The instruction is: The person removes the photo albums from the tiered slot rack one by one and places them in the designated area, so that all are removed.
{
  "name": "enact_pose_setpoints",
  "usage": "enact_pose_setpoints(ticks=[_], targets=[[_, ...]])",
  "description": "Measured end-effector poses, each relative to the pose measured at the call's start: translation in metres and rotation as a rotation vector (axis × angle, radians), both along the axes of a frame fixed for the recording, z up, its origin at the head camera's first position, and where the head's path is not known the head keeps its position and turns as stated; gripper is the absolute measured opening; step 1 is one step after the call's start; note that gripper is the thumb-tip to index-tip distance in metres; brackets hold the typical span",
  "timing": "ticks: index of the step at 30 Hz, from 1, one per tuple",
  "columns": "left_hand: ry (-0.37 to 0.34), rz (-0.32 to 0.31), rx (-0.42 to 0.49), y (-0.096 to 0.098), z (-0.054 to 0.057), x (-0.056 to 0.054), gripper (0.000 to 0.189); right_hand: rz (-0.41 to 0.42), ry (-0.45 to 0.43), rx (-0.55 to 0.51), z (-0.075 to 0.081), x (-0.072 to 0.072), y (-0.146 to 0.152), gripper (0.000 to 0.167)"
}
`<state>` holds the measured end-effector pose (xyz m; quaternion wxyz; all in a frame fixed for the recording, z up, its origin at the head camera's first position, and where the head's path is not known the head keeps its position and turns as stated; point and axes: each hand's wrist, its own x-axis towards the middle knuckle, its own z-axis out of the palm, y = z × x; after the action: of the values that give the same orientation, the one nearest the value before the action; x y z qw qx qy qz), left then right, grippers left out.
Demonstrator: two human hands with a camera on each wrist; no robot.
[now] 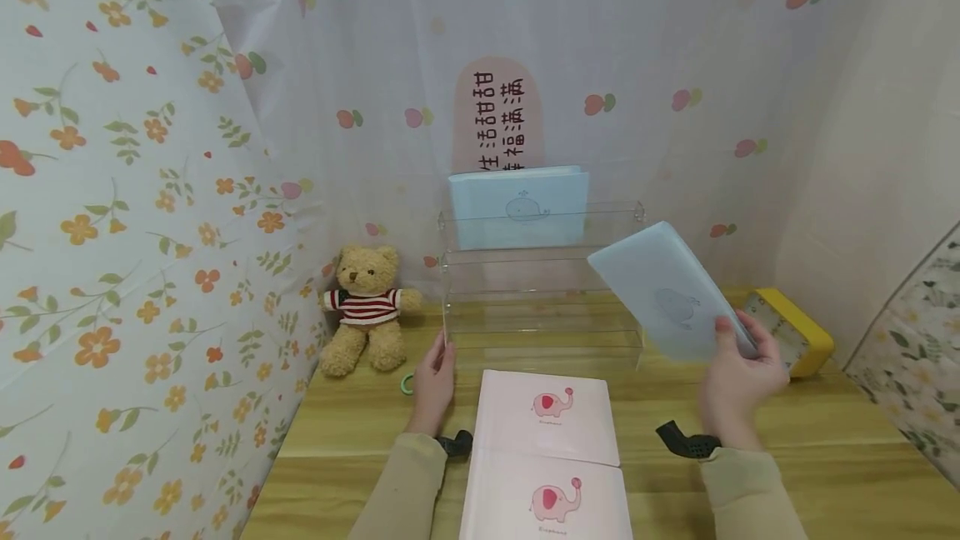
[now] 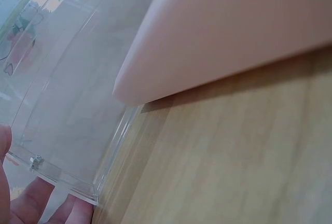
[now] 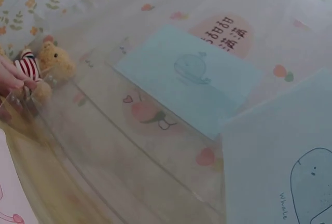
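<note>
My left hand (image 1: 433, 382) grips the left side of a clear tiered rack (image 1: 540, 350), its thumb and fingers around the edge in the left wrist view. A light blue book (image 1: 517, 227) with a whale drawing stands on the rack's top tier. In my right hand (image 1: 742, 382) is a second blue whale book (image 1: 652, 290), pinched at its lower right corner and tilted in front of the rack's right side. This held book (image 3: 275, 146) also shows in the right wrist view. Two pink elephant books (image 1: 517, 415) lie before the rack, one nearer than the other.
A teddy bear (image 1: 365, 311) in a striped shirt sits left of the rack, with a green ring (image 1: 407, 384) near my left hand. Behind my right hand stands a yellow-edged object (image 1: 802, 332). Patterned curtains (image 1: 337, 40) enclose the wooden table (image 1: 352, 448).
</note>
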<state>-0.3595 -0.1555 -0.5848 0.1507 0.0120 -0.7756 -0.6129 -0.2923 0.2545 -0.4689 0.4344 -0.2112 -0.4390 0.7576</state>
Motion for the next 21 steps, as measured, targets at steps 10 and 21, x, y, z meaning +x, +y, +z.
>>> enact_pose_setpoints(ticks=[10,21], targets=[[-0.014,0.003,-0.004,-0.004,-0.003,-0.001,0.052,-0.087,0.042,-0.162,-0.009,0.009,0.028,0.04],[-0.009,0.003,-0.009,-0.001,-0.002,-0.002,0.05,-0.058,-0.014,-0.27,-0.018,0.01,0.047,0.034]])
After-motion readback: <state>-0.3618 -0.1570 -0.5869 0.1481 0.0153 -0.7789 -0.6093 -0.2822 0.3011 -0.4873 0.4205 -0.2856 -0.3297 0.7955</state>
